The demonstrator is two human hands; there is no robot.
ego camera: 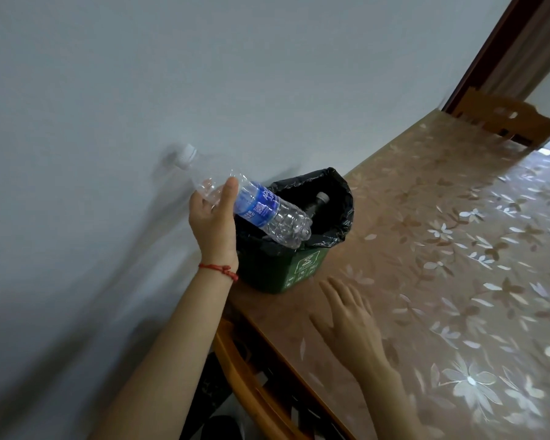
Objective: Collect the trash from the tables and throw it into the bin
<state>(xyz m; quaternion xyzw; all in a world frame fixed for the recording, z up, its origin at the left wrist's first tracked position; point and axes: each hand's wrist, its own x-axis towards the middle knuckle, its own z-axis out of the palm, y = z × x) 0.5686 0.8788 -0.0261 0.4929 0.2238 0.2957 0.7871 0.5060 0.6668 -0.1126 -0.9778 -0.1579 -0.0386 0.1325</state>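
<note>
Left hand (211,217) gripping capped, blue-labelled plastic water bottle (251,206), base tilted over black-lined green bin (302,265) at near left table (442,281) edge. Right hand (350,319) spread flat, empty. Risk: bottle catching liner (343,198), tipping bin floorward.

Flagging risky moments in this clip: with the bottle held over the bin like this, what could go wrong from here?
1. The clear bottle lies nearly flat across the bin mouth, base over the rim; released so, it may bridge the rim or roll off.
2. A dark bottle already stands inside, which could block it.
3. The small bin sits near the table edge by the wall; a knock from the left hand might tip it. The right hand is not steadying it.
</note>
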